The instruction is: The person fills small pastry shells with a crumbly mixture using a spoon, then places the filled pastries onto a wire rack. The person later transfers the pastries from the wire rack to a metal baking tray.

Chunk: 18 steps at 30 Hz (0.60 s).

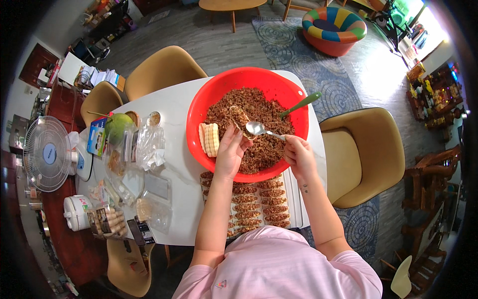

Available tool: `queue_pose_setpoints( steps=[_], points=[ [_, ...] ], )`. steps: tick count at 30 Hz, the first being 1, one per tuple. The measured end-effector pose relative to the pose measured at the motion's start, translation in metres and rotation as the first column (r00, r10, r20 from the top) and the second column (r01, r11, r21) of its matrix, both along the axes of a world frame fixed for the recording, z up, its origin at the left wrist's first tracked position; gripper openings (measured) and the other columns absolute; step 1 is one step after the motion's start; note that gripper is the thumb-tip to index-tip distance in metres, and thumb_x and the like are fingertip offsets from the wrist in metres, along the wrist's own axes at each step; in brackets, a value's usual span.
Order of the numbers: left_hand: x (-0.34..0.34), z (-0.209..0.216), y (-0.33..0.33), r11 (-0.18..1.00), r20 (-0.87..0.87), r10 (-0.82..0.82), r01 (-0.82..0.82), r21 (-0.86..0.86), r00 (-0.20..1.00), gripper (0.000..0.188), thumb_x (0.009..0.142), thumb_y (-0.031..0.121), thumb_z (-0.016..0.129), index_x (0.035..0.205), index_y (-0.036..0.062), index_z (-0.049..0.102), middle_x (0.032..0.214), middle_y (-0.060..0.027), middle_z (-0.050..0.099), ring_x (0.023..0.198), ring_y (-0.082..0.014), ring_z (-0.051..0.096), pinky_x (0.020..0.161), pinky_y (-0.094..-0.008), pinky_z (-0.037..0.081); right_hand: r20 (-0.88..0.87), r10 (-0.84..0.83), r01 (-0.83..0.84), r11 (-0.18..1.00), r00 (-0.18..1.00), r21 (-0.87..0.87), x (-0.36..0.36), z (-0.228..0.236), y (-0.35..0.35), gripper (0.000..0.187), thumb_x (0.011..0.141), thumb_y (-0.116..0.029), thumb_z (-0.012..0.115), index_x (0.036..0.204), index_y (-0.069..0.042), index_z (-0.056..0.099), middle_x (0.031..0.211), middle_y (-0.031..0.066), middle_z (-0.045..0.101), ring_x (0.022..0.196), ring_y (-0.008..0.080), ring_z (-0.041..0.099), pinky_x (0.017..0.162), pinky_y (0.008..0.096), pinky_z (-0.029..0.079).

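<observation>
My left hand (233,148) holds a boat-shaped wafer shell (239,117) with brown filling in it, above a large red basin (195,142). In my right hand (299,153) is a metal spoon (256,128), gripped by its handle, its bowl against or just over the shell's near end. Brown crumbly mixture (269,154) fills much of the basin. A stack of pale empty shells (209,139) leans inside the basin's left wall. On the right, a green-handled utensil (301,104) sticks out of the mixture. Rows of filled shells (273,201) lie on a tray below my forearms.
The white table (179,199) carries plastic packaging (152,147), a green round fruit (118,127) and a pack of shells (108,222) at left. A fan (48,153) stands beyond. Tan chairs (371,154) surround the table.
</observation>
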<state>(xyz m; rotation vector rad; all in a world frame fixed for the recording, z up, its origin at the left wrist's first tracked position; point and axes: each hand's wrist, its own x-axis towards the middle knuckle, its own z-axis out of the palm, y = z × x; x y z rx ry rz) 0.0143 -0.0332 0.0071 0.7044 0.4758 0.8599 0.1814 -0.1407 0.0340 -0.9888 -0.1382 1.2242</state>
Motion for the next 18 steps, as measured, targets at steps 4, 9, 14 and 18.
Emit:
queue_pose_setpoints(
  steps=[4, 9, 14, 18],
  points=[
    [0.002, -0.003, -0.001, 1.0, -0.019, 0.018, -0.018, 0.022, 1.0, 0.028, 0.096, 0.012, 0.043, 0.124, 0.0074, 0.046, 0.111, -0.0064, 0.058, 0.095, -0.0193, 0.06, 0.079, -0.0294, 0.049, 0.166, -0.027, 0.032, 0.999, 0.986, -0.029, -0.006, 0.01, -0.002, 0.013, 0.09, -0.012, 0.055, 0.09, -0.001, 0.061, 0.058, -0.0069, 0.041, 0.046, 0.002, 0.031, 0.041, 0.0196, 0.02],
    [0.004, 0.006, -0.004, 1.0, 0.013, 0.002, -0.002, 0.006, 1.0, 0.029, 0.096, 0.01, 0.043, 0.125, 0.0071, 0.046, 0.109, -0.0064, 0.058, 0.095, -0.0205, 0.06, 0.079, -0.0304, 0.049, 0.206, -0.032, 0.037, 0.999, 0.978, -0.022, -0.007, 0.011, 0.0, 0.013, 0.089, -0.013, 0.055, 0.091, -0.001, 0.062, 0.058, -0.0072, 0.04, 0.046, 0.0018, 0.03, 0.041, 0.0196, 0.021],
    [0.0, 0.008, -0.005, 0.994, 0.137, -0.022, 0.036, -0.099, 0.99, 0.03, 0.095, 0.009, 0.042, 0.125, 0.0069, 0.046, 0.109, -0.0073, 0.058, 0.096, -0.0217, 0.059, 0.079, -0.0323, 0.049, -0.126, -0.011, 0.019, 0.998, 0.992, 0.064, 0.014, -0.004, 0.0, 0.022, 0.09, -0.012, 0.052, 0.069, -0.01, 0.048, 0.055, -0.0071, 0.031, 0.043, 0.0035, 0.025, 0.038, 0.0212, 0.017],
    [-0.002, 0.007, -0.006, 0.993, 0.172, -0.053, 0.07, -0.095, 0.984, 0.029, 0.095, 0.008, 0.042, 0.124, 0.0069, 0.046, 0.11, -0.0084, 0.058, 0.097, -0.0221, 0.059, 0.08, -0.0326, 0.05, -0.061, 0.042, -0.045, 0.998, 0.997, -0.047, 0.0, 0.002, 0.0, 0.026, 0.091, -0.013, 0.05, 0.066, -0.012, 0.042, 0.056, -0.007, 0.03, 0.043, 0.0034, 0.024, 0.038, 0.0207, 0.017]
  ],
)
